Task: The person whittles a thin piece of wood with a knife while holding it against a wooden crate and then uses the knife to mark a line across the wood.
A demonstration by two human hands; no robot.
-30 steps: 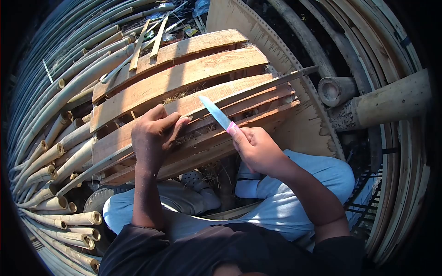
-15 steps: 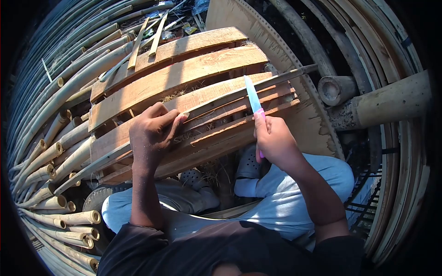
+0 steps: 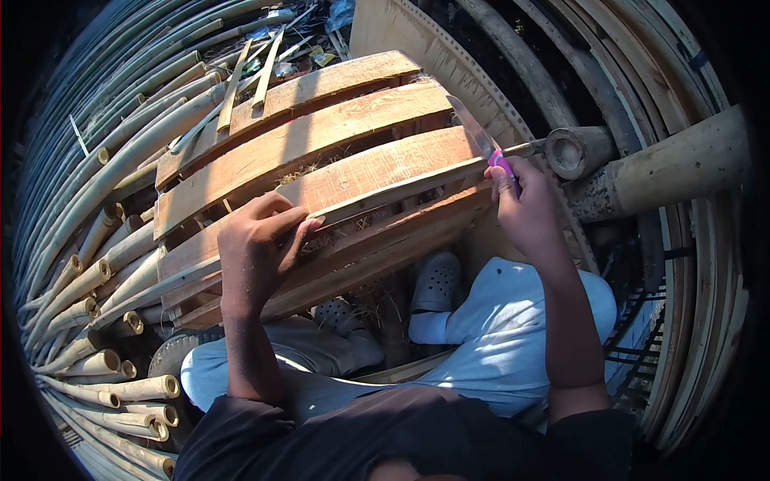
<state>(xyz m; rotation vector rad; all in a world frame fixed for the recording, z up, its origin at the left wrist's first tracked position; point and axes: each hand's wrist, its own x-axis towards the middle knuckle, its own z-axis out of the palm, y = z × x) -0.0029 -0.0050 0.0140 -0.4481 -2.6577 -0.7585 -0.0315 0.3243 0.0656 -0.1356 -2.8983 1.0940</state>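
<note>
My left hand [image 3: 261, 236], at about nine o'clock, is closed in a pinch on the strip [image 3: 401, 191], thumb and fingers meeting over it. The strip runs along the near edge of the slats [image 3: 321, 132], slanting from eight o'clock up to two. At two o'clock my right hand [image 3: 525, 212] is wrapped round the handle of the knife [image 3: 483, 141], whose blade crosses the strip near its far end and points toward eleven. Whether the edge is biting there or just passing over, I cannot tell.

To do this well, I'd want the pinch firm and the strip flat against the wood, since a long thin length like this could roll or flex under the blade. A low blade angle and light, even pressure should suit it better than force. My left thumb sits well back from the blade (a good place for it), and pushing the edge away from that hand looks safest. My knees [image 3: 553, 313] are near, at four and eight o'clock, so they want to be clear of the stroke. The thick bamboo [image 3: 682, 172] at three o'clock leaves the knife little room beyond the strip's end
</note>
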